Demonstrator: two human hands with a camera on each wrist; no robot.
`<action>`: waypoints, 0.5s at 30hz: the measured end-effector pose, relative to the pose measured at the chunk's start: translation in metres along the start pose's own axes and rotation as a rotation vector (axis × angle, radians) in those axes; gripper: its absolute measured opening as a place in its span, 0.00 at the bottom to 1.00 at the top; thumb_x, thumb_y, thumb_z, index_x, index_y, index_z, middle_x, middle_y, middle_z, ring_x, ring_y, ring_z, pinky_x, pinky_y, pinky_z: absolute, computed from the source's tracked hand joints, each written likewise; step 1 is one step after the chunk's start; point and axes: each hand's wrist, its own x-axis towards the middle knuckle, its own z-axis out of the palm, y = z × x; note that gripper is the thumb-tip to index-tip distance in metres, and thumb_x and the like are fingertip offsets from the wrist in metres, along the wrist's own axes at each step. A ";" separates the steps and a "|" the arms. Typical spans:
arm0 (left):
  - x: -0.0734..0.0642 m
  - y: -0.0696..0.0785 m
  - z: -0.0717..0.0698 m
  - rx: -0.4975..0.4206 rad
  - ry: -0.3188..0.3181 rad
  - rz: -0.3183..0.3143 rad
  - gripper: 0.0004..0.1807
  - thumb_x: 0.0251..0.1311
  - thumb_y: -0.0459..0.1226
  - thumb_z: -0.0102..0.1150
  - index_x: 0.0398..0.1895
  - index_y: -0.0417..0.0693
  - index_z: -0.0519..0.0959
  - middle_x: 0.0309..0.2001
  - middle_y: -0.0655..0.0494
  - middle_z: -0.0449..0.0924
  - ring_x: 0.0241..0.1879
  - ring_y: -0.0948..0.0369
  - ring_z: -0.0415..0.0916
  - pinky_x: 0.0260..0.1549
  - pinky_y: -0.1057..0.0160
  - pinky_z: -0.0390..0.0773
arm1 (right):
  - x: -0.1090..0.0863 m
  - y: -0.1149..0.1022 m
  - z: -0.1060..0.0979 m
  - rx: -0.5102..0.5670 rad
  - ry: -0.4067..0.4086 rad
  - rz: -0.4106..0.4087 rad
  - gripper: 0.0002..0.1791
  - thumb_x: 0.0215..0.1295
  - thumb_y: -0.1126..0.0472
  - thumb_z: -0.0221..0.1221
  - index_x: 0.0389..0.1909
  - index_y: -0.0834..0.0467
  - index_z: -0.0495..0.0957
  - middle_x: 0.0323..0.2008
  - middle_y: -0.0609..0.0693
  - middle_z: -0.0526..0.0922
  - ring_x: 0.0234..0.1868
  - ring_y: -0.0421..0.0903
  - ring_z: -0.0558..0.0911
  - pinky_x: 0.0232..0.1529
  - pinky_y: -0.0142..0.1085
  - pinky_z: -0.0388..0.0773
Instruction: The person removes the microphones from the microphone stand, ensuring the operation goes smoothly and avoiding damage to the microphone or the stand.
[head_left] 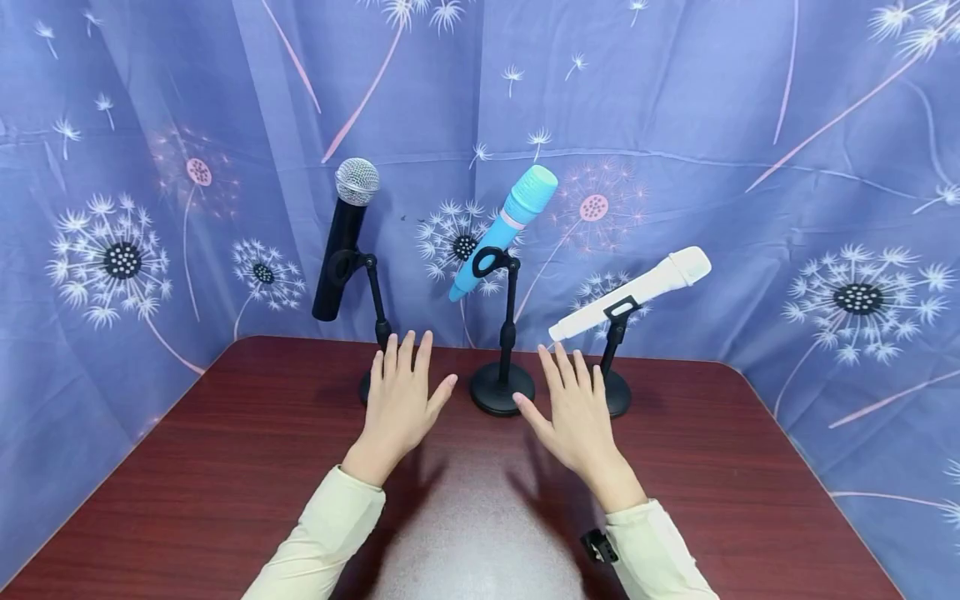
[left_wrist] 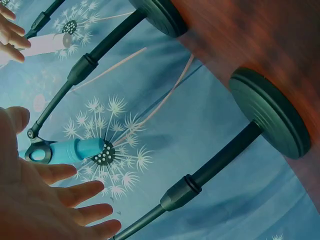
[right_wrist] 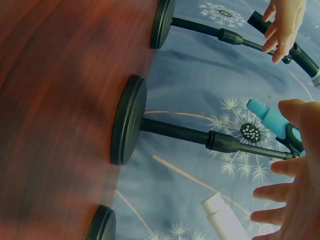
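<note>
My left hand is held over the table with straight, spread fingers, its fingertips overlapping the left stand in the head view. That stand bears a black microphone with a silver mesh head. To the right, my right hand is also spread and holds nothing, overlapping part of the right stand. A white microphone leans in that stand's clip. Between the hands, farther back, the middle stand carries a blue microphone, tilted up to the right. Palm and fingers show bare in both wrist views.
A dark red wooden table lies beneath, with the three round stand bases along its far edge. Behind and at both sides hangs a blue curtain with dandelion prints. A small black device sits at the right sleeve cuff.
</note>
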 end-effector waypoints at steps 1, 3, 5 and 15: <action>0.000 0.000 -0.001 0.001 0.013 0.005 0.37 0.68 0.53 0.50 0.71 0.39 0.59 0.67 0.35 0.60 0.70 0.39 0.50 0.66 0.39 0.51 | 0.001 -0.001 0.000 0.016 0.001 -0.005 0.42 0.66 0.39 0.53 0.74 0.56 0.54 0.71 0.61 0.59 0.72 0.62 0.54 0.67 0.62 0.45; 0.001 -0.001 -0.002 0.000 0.039 0.013 0.36 0.68 0.51 0.51 0.71 0.39 0.60 0.67 0.35 0.61 0.69 0.39 0.51 0.65 0.39 0.52 | 0.003 -0.004 -0.001 0.046 0.010 -0.018 0.42 0.66 0.40 0.54 0.74 0.56 0.53 0.71 0.61 0.59 0.72 0.62 0.54 0.68 0.61 0.45; 0.002 -0.002 -0.004 -0.006 0.060 0.020 0.35 0.68 0.50 0.52 0.70 0.38 0.61 0.66 0.35 0.62 0.68 0.39 0.53 0.65 0.40 0.53 | 0.005 -0.007 -0.001 0.078 0.015 -0.030 0.42 0.66 0.41 0.54 0.74 0.57 0.54 0.71 0.61 0.59 0.72 0.61 0.54 0.68 0.60 0.46; 0.007 -0.011 -0.012 -0.029 0.158 0.058 0.32 0.67 0.45 0.54 0.68 0.36 0.63 0.62 0.35 0.67 0.64 0.38 0.60 0.62 0.41 0.59 | 0.018 -0.020 -0.001 0.202 0.025 -0.108 0.39 0.67 0.44 0.55 0.73 0.56 0.55 0.70 0.57 0.62 0.71 0.59 0.58 0.67 0.59 0.53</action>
